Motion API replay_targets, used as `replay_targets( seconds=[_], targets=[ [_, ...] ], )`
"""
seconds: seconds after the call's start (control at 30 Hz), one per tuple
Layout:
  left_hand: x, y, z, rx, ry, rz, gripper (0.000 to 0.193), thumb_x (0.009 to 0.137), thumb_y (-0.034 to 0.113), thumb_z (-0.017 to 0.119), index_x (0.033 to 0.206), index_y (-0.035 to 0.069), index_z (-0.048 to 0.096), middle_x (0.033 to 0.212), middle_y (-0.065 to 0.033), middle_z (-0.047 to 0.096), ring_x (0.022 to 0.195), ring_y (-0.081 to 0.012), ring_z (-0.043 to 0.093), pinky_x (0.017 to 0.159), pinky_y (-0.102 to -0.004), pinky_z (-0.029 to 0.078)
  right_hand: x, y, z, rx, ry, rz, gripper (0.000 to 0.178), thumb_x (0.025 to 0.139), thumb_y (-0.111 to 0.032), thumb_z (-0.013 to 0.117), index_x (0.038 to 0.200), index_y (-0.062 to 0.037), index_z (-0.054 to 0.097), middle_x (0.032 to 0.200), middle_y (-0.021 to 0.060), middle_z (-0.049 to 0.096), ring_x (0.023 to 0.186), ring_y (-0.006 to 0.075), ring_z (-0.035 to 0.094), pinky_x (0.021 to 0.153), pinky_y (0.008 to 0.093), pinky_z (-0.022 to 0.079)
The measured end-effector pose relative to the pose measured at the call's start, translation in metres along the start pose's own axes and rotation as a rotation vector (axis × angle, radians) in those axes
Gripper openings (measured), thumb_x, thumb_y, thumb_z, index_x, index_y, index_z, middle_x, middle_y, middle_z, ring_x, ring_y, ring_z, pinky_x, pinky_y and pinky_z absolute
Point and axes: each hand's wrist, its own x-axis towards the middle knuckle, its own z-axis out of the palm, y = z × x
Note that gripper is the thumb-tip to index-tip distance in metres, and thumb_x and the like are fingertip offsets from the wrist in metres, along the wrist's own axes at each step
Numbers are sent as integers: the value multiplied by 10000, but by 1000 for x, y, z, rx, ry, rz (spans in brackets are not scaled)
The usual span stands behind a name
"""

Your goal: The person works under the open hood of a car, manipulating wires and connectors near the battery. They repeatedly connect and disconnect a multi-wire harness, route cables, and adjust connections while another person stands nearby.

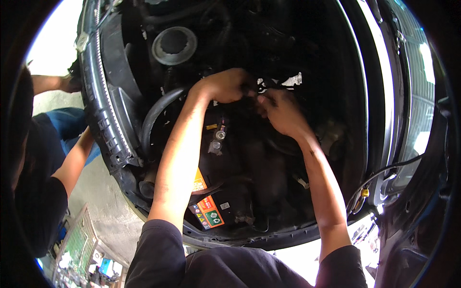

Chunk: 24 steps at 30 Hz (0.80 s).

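Note:
Both my arms reach over a car's dark engine bay. My left hand (224, 86) is closed, its fingers curled and partly lost in shadow. Close beside it, my right hand (282, 111) has its fingers bent inward, thumb toward the left hand, with slight motion blur. What the two hands grip between them is too dark to make out. Just beyond the fingers a bright, ragged-edged patch (290, 80) shows among dark parts. Nearer to me sits a small metal fitting with a round head (220, 135). A battery with an orange and green label (209, 212) lies partly behind my left forearm.
A round grey-rimmed cap (174, 45) stands at the far left, with a thick black hose (159, 108) curving below it. The black front panel (108, 115) edges the bay. Another person (48, 158) stands at the left. A cable with a yellow connector (365, 193) hangs at right.

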Motion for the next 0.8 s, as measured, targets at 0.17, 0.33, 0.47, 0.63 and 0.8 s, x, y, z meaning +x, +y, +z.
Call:
replay_targets(
  seconds=[0.17,0.33,0.47,0.63,0.8],
  targets=[
    [-4,0,-3,45,-20,55,317,951,154,624,1224,52,748,1146,-213,754,1101,-379,704,955,-432,547,-7,-10,4,-291,117,-174,301,1002,-268,693,1094,13,752,988,201,767,928,335,753,802,460,558],
    [3,-8,3,15,37,113,301,950,194,663,1190,32,746,1125,-222,751,1080,-400,700,926,-459,544,-7,-18,4,-317,117,-177,282,991,-258,695,1116,-12,754,1086,217,751,947,372,739,787,437,572],
    [0,-13,3,-10,63,124,338,955,227,695,1231,33,722,1131,-236,744,1068,-406,704,916,-466,541,-11,-17,19,-627,408,-368,215,1013,-214,652,1059,-45,776,996,191,759,907,361,740,752,418,570],
    [2,-13,3,-31,62,98,384,952,218,705,1295,48,696,1174,-221,743,1123,-402,690,945,-458,538,-7,-19,22,-174,346,-143,266,1059,-207,603,1069,0,771,785,129,742,646,223,713,579,346,534],
    [4,-14,4,-8,71,169,389,946,191,706,1310,54,689,1186,-217,742,1117,-401,692,945,-464,539,-5,-22,7,170,139,151,248,1051,-169,622,1105,44,737,725,100,725,543,153,671,490,291,508]
  ],
)
